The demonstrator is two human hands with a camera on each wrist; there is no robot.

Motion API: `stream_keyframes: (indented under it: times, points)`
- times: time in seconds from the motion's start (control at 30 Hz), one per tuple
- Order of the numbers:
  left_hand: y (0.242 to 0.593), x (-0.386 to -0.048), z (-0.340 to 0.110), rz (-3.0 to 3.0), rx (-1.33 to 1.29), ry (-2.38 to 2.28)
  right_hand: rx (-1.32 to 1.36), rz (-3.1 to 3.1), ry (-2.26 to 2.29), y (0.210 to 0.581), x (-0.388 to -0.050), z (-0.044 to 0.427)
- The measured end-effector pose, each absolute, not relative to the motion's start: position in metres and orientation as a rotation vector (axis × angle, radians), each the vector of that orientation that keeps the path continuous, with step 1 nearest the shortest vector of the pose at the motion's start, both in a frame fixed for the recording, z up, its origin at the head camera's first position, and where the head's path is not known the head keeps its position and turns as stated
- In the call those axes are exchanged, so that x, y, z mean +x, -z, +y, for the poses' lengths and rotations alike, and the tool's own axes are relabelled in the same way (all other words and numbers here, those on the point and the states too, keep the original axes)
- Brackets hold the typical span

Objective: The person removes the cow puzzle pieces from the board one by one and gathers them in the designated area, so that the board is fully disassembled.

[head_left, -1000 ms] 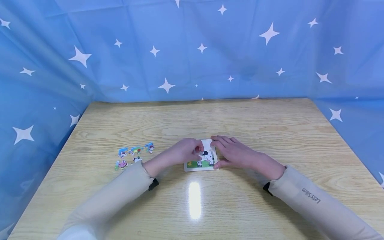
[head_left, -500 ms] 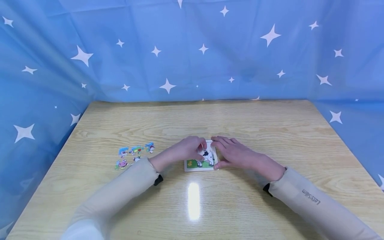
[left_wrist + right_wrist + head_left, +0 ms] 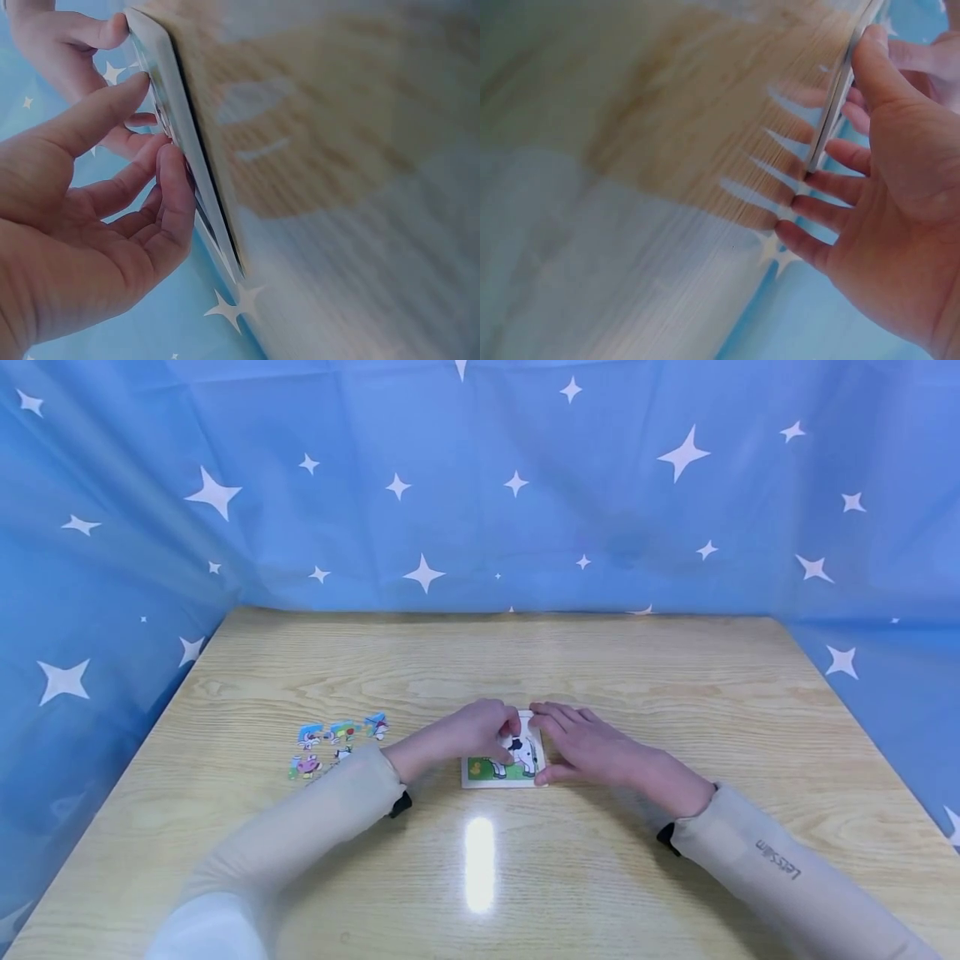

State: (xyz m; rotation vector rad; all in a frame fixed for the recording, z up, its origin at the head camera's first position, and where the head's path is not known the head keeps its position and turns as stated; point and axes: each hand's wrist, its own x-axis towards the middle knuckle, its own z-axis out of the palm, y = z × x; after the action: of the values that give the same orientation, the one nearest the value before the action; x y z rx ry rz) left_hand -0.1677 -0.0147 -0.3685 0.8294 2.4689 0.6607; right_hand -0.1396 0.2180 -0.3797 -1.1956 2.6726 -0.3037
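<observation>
A small picture puzzle with a white rim lies flat at the middle of the table; a black-and-white cow and a yellow chick on green show on it. My left hand arches over its left and upper part, with bent fingers and thumb touching the face some distance apart. Whether a puzzle piece is pinched there is hidden. Along the right edge my right hand steadies the board, its thumb at the near corner and its fingers extended. In the right wrist view the fingertips reach along and past the board's edge.
Several loose puzzle pieces lie on the wooden table to the left, partly beside the left sleeve. A blue curtain with white stars hangs behind the table's far edge. Light reflects off the near tabletop.
My left hand has shifted slightly right and away over the board, its arm following. The right hand stays at the board's right edge.
</observation>
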Motion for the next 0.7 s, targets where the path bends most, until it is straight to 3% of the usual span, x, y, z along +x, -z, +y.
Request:
stream_keyframes:
  times: [0.7]
  points:
    - [0.3691, -0.1709, -0.0116, 2.393, 0.727, -0.731, -1.162, 2.663, 0.287, 0.381, -0.1412, 0.2172]
